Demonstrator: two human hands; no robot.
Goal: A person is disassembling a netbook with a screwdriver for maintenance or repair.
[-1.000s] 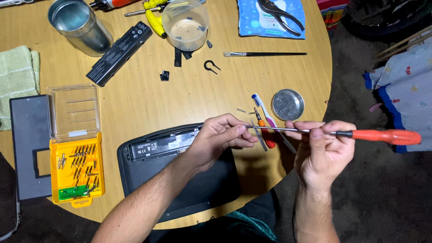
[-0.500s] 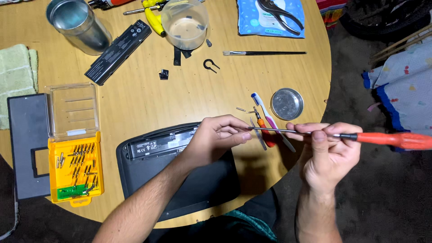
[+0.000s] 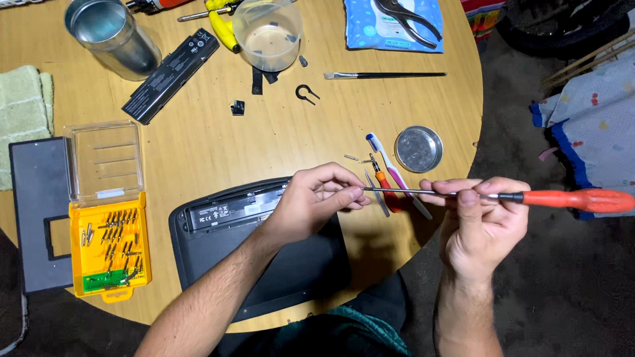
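Screwdriver point(image 3: 489, 196) tip hidden inside left hand point(image 3: 317, 201); green cloth point(image 3: 23, 109) cut off at left edge.

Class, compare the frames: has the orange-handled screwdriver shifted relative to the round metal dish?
Yes, slightly. The orange-handled screwdriver sits a little lower and further right, away from the round metal dish.

Round wooden table point(image 3: 198, 142), warm overhead light. Dark floor point(image 3: 569, 291) at right; patterned blue-and-white cloth point(image 3: 589, 125) beside it.

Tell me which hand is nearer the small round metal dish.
Right. The right hand sits just below the round metal dish, holding the screwdriver; the left hand is farther off, to the dish's lower left.
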